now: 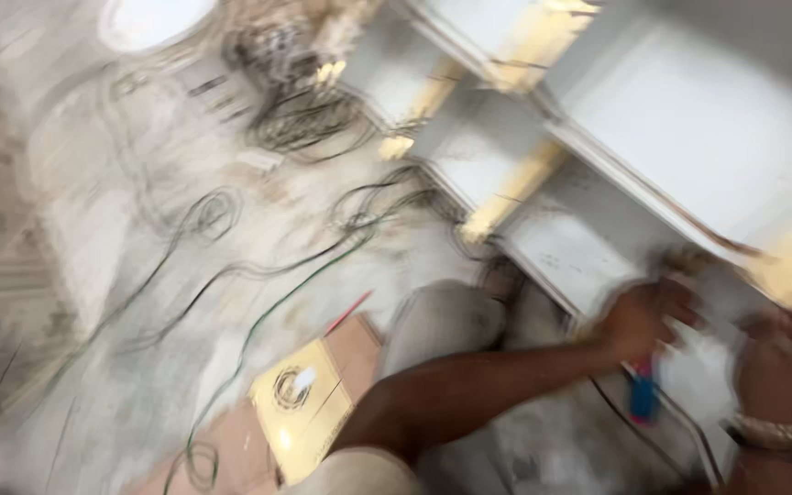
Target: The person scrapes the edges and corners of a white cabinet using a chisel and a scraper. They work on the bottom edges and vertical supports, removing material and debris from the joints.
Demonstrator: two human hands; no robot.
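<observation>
We see the left hand (643, 316) curled round a tool with a blue and red handle (642, 390), held low against the white panel frame (588, 247), seemingly to work its edge. Our right hand (786, 362) rests beside it; blur hides its grip. Loose wires (258, 266) trail over the dusty floor (121, 385), beside a yellow box (300, 403).

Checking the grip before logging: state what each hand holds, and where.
Left hand grips a blue-handled tool near its upper end. Right hand is too blurred to tell.
</observation>
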